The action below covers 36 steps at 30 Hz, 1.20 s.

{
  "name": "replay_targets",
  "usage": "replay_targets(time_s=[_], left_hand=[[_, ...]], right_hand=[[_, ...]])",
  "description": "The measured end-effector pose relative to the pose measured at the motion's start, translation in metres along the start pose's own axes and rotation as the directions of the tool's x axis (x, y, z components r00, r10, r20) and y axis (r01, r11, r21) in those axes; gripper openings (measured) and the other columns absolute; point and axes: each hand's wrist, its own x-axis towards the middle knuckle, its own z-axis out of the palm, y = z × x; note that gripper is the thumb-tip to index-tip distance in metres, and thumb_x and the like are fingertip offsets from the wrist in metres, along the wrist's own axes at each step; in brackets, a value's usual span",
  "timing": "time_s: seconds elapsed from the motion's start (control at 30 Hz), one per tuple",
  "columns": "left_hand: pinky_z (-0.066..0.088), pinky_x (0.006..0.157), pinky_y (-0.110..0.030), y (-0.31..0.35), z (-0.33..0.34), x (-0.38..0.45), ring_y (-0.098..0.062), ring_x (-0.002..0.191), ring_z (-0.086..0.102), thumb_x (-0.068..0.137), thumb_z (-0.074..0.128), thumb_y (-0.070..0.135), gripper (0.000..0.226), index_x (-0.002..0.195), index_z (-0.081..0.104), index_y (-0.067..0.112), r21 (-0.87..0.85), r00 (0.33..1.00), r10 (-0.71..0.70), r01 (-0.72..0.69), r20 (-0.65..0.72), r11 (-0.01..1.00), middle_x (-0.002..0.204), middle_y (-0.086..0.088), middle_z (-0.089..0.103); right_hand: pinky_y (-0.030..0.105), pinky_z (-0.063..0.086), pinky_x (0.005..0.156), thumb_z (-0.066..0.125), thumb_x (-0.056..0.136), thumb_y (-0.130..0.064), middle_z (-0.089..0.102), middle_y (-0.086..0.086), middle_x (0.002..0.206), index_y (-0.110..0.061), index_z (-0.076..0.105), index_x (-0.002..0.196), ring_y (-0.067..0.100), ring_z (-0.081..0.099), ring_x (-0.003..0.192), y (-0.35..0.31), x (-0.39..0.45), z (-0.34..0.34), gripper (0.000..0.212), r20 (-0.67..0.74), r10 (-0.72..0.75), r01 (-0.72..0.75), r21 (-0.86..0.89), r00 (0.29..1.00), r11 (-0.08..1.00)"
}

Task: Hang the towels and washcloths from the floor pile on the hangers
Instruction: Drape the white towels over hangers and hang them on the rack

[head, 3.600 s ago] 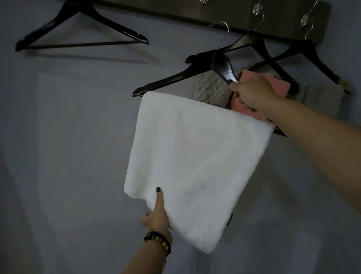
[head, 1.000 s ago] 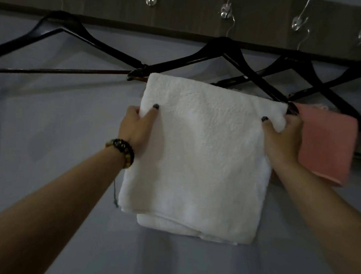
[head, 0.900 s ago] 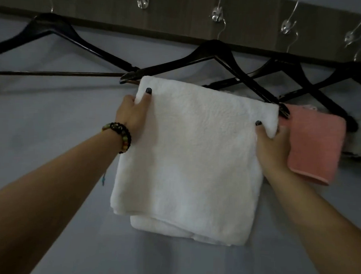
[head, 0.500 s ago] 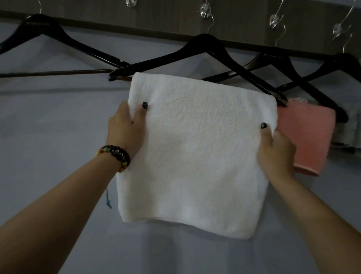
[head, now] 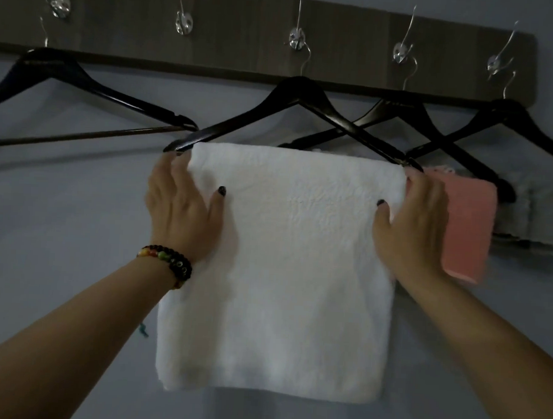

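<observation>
Towel: white towel (head: 278, 272) draped over the middle hanger (head: 296, 93), hanging flat.
Hands: left hand (head: 181, 208) and right hand (head: 410, 224) each clasp a top side edge.
Tip: level both edges, then let go gently.

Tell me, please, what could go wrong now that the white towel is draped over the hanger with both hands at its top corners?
1. The hanger hangs free from one hook; if the left hand or right hand tugs unevenly, it may tip and let the white towel slide off.
2. The right hand lies against the pink cloth and might drag it askew.
</observation>
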Motion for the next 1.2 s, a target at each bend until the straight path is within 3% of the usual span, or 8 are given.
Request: replay_targets(time_s=[0.13, 0.23, 0.37, 0.47, 0.6, 0.9, 1.03, 1.2], left_hand=[[0.028, 0.107, -0.045, 0.02, 0.019, 0.045, -0.031, 0.128, 0.038, 0.093, 0.037, 0.039, 0.051, 0.135, 0.042, 0.01, 0.086, 0.931, 0.349, -0.358, 0.111, 0.93, 0.141, -0.013, 0.04], [0.04, 0.096, -0.042, 0.035, 0.038, 0.084, -0.03, 0.111, 0.053, 0.098, 0.031, 0.038, 0.043, 0.124, 0.052, 0.012, 0.099, 0.875, 0.444, -0.468, 0.194, 0.878, 0.122, -0.011, 0.056], [0.043, 0.072, -0.034, 0.03, 0.058, 0.111, -0.026, 0.083, 0.058, 0.1, 0.026, 0.045, 0.04, 0.092, 0.054, 0.017, 0.105, 0.84, 0.442, -0.493, 0.314, 0.864, 0.09, -0.006, 0.061], [0.039, 0.064, -0.031, 0.023, 0.064, 0.108, -0.023, 0.071, 0.055, 0.096, 0.019, 0.057, 0.053, 0.087, 0.052, 0.017, 0.141, 0.829, 0.501, -0.543, 0.249, 0.828, 0.077, -0.003, 0.058], [0.039, 0.061, -0.031, 0.021, 0.058, 0.118, -0.021, 0.065, 0.053, 0.083, 0.009, 0.078, 0.075, 0.081, 0.053, 0.018, 0.28, 0.829, 0.437, -0.537, 0.349, 0.795, 0.068, -0.001, 0.054], [0.038, 0.051, -0.027, 0.011, 0.071, 0.11, -0.014, 0.05, 0.045, 0.085, 0.006, 0.075, 0.07, 0.073, 0.048, 0.02, 0.355, 0.875, 0.438, -0.485, 0.207, 0.799, 0.056, 0.005, 0.045], [0.043, 0.074, -0.034, 0.002, 0.073, 0.089, -0.022, 0.079, 0.056, 0.093, 0.018, 0.061, 0.057, 0.093, 0.054, 0.016, 0.257, 0.869, 0.454, -0.493, 0.198, 0.831, 0.085, -0.003, 0.059], [0.029, 0.111, -0.042, 0.007, 0.043, 0.066, -0.03, 0.13, 0.043, 0.092, 0.016, 0.059, 0.074, 0.139, 0.041, 0.009, 0.247, 0.866, 0.363, -0.456, 0.344, 0.855, 0.139, -0.012, 0.049]], right_hand=[[0.044, 0.039, 0.095, 0.052, 0.09, -0.015, 0.047, 0.011, 0.128, -0.009, 0.055, 0.118, 0.028, 0.046, 0.115, -0.041, 0.032, 0.029, 0.029, 0.058, -0.352, 0.354, -0.029, 0.934, 0.935], [0.042, 0.04, 0.09, 0.042, 0.095, -0.019, 0.056, 0.01, 0.115, -0.01, 0.058, 0.111, 0.029, 0.051, 0.105, -0.069, 0.061, 0.064, 0.025, 0.169, -0.457, 0.471, -0.049, 0.873, 0.881], [0.036, 0.038, 0.076, 0.03, 0.101, -0.03, 0.063, 0.01, 0.101, -0.01, 0.059, 0.096, 0.03, 0.058, 0.091, -0.078, 0.078, 0.091, 0.036, 0.255, -0.427, 0.462, -0.095, 0.867, 0.882], [0.032, 0.033, 0.066, 0.028, 0.1, -0.042, 0.063, 0.009, 0.085, -0.012, 0.057, 0.087, 0.028, 0.059, 0.078, -0.066, 0.078, 0.092, 0.044, 0.205, -0.495, 0.527, -0.15, 0.844, 0.836], [0.03, 0.034, 0.06, 0.024, 0.097, -0.055, 0.05, 0.0, 0.069, -0.016, 0.053, 0.077, 0.021, 0.052, 0.067, -0.049, 0.089, 0.085, 0.053, 0.26, -0.457, 0.511, -0.208, 0.851, 0.834], [0.02, 0.015, 0.048, 0.028, 0.092, -0.047, 0.042, -0.005, 0.047, -0.019, 0.043, 0.054, 0.014, 0.034, 0.04, -0.038, 0.088, 0.102, 0.05, 0.019, -0.507, 0.501, -0.19, 0.862, 0.844], [0.029, 0.031, 0.06, 0.033, 0.093, -0.035, 0.047, -0.001, 0.062, -0.013, 0.053, 0.069, 0.016, 0.039, 0.057, -0.032, 0.077, 0.104, 0.038, 0.003, -0.526, 0.52, -0.155, 0.851, 0.84], [0.034, 0.037, 0.074, 0.03, 0.095, -0.031, 0.06, 0.006, 0.092, -0.01, 0.058, 0.103, 0.022, 0.052, 0.082, -0.037, 0.066, 0.072, 0.036, 0.219, -0.506, 0.543, -0.164, 0.834, 0.823]])
